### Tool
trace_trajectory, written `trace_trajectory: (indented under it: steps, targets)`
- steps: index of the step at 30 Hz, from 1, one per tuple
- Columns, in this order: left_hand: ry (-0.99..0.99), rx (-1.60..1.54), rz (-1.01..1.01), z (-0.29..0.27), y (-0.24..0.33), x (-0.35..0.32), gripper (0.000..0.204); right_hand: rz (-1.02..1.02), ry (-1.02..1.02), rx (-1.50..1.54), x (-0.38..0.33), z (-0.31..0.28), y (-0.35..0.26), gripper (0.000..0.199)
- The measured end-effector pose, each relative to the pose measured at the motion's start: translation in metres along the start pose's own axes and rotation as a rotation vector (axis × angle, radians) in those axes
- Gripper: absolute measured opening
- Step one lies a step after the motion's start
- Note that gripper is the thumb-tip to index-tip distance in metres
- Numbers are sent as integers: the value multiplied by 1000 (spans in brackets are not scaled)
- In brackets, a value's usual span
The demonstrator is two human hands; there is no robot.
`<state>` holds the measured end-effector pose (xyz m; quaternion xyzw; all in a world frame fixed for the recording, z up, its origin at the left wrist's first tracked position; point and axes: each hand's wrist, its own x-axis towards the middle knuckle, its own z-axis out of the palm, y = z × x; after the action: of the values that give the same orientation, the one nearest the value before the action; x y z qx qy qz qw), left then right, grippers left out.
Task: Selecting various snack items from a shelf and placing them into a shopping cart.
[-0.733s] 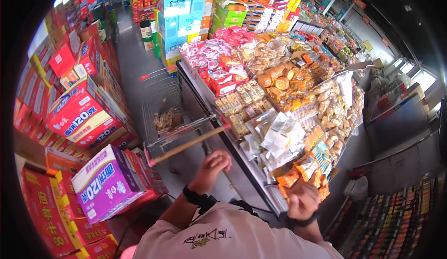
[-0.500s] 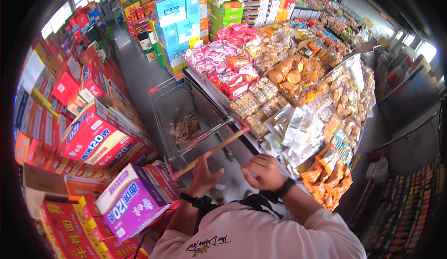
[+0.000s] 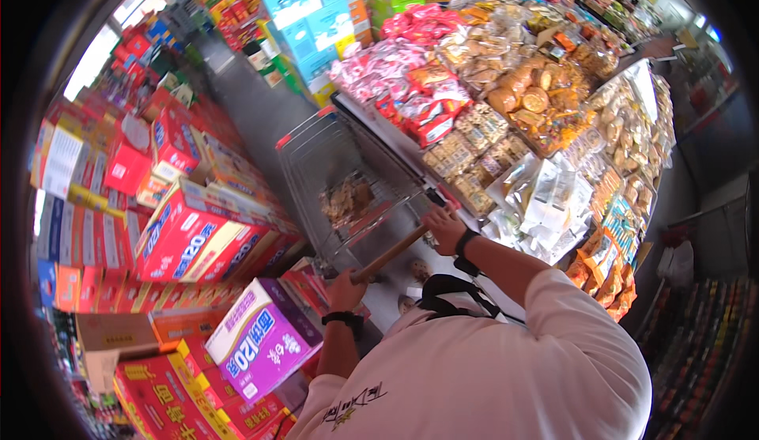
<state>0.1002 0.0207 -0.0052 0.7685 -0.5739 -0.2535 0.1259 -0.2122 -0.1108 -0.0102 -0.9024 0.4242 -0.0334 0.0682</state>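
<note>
A wire shopping cart (image 3: pixel 310 226) stands in the aisle in front of me. My left hand (image 3: pixel 345 292) is wrapped round the left end of its wooden-coloured push handle (image 3: pixel 393 256). Near the handle's right end, my right hand (image 3: pixel 444 230) is closed round it too. Inside the basket lies a clear bag of brownish food (image 3: pixel 345 201); its exact kind is too blurred to tell. Each wrist wears a dark band.
To the right runs a display table heaped with bagged snacks (image 3: pixel 534 98), close beside the cart. Stacked red cartons (image 3: pixel 194 234) and a purple-and-white carton (image 3: pixel 261 341) line the left. Blue boxes (image 3: pixel 312 33) rise ahead, next to the grey aisle floor (image 3: pixel 265 116).
Both hands, apart from the handle and raised before, have come down and closed on it. My right arm has reached forward. The view has shifted, so the surroundings appear farther right.
</note>
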Motion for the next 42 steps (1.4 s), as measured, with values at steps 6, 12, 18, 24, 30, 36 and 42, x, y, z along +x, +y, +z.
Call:
trace_trajectory:
  steps: [6,12,18,24,30,36,42]
  targets:
    - [-407,262,-57,3,-8,37,50,-70,-564,49,61,0,20,28]
    - [-386,129,-14,5,-25,39,43,-187,-651,-19,79,-16,17,21]
    - [-268,200,-100,-9,-9,33,44,-207,-492,217,80,15,19,21]
    - [-339,241,-123,-21,-6,35,47,-140,-601,230,89,9,10,40]
    - [-379,228,-79,-23,-10,40,48,-124,-609,249,93,9,16,42]
    - [-382,-57,-30,-29,-8,42,49,-147,-699,202,103,14,19,44]
    - [-512,-172,-42,-14,-25,55,51,-89,-562,260,93,16,19,48]
